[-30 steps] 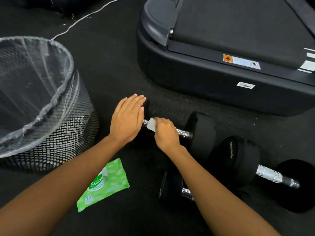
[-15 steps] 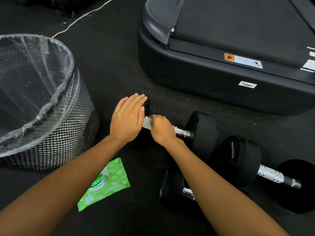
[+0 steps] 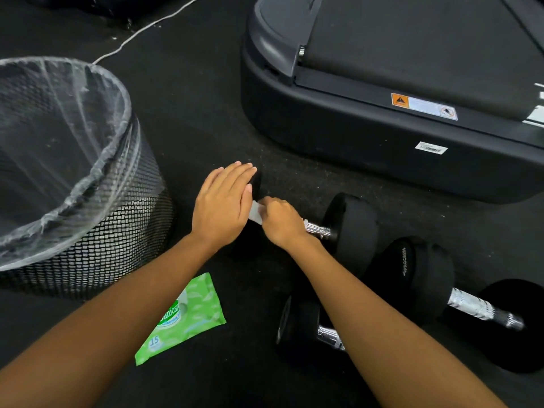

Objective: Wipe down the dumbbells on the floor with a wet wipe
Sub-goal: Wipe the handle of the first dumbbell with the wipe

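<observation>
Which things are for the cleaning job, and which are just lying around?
For the job: wet wipe, pinched by the right hand; dumbbell being wiped, left hand resting on its end; far-right dumbbell; nearest dumbbell; green wipes pack.
Just lying about: mesh bin, unused now; treadmill; white cable.

bin (image 3: 97,219) left of dumbbells (image 3: 353,228), treadmill (image 3: 382,136) behind

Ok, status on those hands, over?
Left hand flat on the dumbbell end. Right hand pinches wet wipe against its handle. Nothing in the way.
</observation>
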Available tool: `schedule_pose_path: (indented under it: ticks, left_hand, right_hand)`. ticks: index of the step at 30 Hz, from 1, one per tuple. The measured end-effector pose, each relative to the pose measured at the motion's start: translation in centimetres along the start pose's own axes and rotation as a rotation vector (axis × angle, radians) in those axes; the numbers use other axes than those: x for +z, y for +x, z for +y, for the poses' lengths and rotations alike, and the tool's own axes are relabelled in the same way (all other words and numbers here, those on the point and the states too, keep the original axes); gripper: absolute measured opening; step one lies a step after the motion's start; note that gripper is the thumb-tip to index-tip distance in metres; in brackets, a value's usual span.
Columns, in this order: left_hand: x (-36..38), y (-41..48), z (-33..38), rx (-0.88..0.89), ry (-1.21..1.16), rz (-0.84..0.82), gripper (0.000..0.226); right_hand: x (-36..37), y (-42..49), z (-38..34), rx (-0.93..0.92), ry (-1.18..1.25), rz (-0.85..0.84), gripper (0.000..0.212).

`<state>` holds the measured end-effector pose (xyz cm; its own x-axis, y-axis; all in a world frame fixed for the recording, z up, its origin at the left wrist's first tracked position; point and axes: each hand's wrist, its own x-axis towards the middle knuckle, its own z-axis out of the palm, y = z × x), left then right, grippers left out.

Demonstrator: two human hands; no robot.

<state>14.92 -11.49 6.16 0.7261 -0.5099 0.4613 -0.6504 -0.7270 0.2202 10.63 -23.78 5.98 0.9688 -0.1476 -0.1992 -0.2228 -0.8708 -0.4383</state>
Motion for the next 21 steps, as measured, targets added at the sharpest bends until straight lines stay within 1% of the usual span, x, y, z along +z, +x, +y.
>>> schedule_pose_path:
  ticks: [4,7,9,13,16,19,21]
  left_hand:
    - [0.0,-0.1,-0.1,0.002,0.002,-0.002,0.043]
    - [0.0,-0.2,-0.2,0.007,0.003,0.005,0.043]
    - [0.1,-0.2,-0.1,0.006,0.002,0.004,0.043]
    - [0.0,-0.1,0.0,0.003,0.000,0.003,0.044]
    - [0.0,0.0,-0.1,0.001,-0.001,-0.003,0.043]
    - [-0.1,-0.1,0.0,0.002,0.004,-0.008,0.043]
    - [-0.1,-0.1,-0.1,0.001,-0.003,-0.007,0.043]
  right_hand:
    - [0.1,-1.1,1.3,-0.034,0.083,0.096,0.032]
    - [0.0,-1.7,2.3,-0.006,0.155,0.116,0.032]
    - [0.3,-1.6,1.8,0.004,0.159,0.153,0.032]
    - [1.4,-1.3,-0.2,-0.052,0.050,0.239,0.038]
    - [2.0,-1.6,-0.6,-0.158,-0.112,0.345,0.040]
    - [2.3,-2.1,0.7,-0.234,-0.281,0.340,0.045]
    - [2.1,-2.7,1.6,-0.221,-0.290,0.338,0.046]
